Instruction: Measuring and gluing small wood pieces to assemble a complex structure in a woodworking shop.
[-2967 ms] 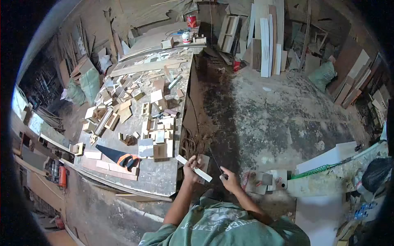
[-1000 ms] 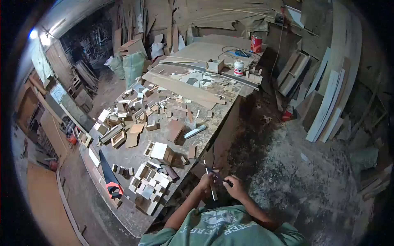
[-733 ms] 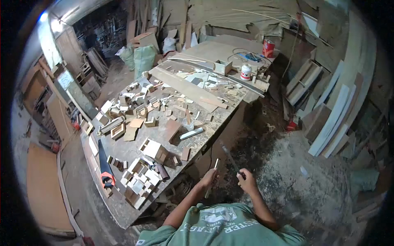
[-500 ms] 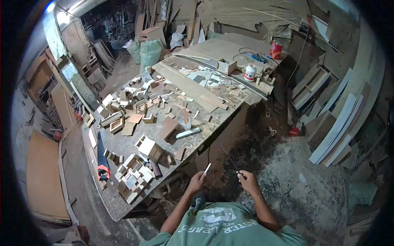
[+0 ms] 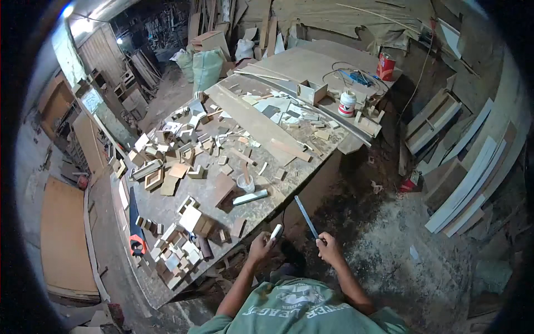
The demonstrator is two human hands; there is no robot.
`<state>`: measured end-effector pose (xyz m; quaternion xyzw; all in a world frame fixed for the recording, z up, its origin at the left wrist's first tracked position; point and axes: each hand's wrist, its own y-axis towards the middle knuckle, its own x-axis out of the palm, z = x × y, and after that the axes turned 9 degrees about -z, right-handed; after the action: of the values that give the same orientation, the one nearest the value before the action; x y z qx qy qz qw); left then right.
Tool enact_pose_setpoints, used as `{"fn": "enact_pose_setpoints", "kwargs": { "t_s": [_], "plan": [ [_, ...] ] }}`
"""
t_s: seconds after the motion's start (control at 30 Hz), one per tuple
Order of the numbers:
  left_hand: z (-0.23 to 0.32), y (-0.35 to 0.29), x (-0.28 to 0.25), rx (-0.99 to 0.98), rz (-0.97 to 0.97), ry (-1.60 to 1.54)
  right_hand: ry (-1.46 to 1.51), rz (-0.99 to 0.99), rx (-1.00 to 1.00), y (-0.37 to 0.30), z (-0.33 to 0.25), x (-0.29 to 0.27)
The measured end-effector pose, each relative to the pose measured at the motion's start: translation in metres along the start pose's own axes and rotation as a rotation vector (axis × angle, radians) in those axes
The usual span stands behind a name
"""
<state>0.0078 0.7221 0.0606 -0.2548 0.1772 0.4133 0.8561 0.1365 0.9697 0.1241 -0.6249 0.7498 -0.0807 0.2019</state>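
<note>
Off the near edge of a long workbench [image 5: 261,222], both my hands are in front of my body. My left hand [image 5: 260,248] is closed around a short white stick-like piece [image 5: 276,231], its upper end showing past the fingers. My right hand [image 5: 330,249] grips one end of a long, narrow, flat silvery strip [image 5: 306,216], perhaps a steel rule or a blade; I cannot tell which. The strip slants up and left toward the bench edge. The two hands are apart, and the strip does not touch the white piece.
On the bench are a handsaw [image 5: 136,228], many small wood blocks and offcuts, a clear plastic cup [image 5: 245,182], a pale bar [image 5: 250,197], a white bottle [image 5: 346,104] and a red can [image 5: 385,67]. Boards [image 5: 467,183] lean at the right.
The strip has turned from edge-on to show its flat face. My left hand has shifted slightly left, and the white piece shows broader. The view has tilted a little.
</note>
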Motion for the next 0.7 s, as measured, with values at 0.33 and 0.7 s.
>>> {"fn": "enact_pose_setpoints", "kwargs": {
  "t_s": [0.33,0.7],
  "plan": [
    [0.015,0.159,-0.012,-0.108,0.216,-0.075,-0.086,0.0,-0.043,0.111,-0.036,-0.038],
    [0.053,0.3,-0.018,-0.017,0.406,0.097,-0.226,-0.004,-0.06,0.2,-0.011,-0.059]
  ]
}}
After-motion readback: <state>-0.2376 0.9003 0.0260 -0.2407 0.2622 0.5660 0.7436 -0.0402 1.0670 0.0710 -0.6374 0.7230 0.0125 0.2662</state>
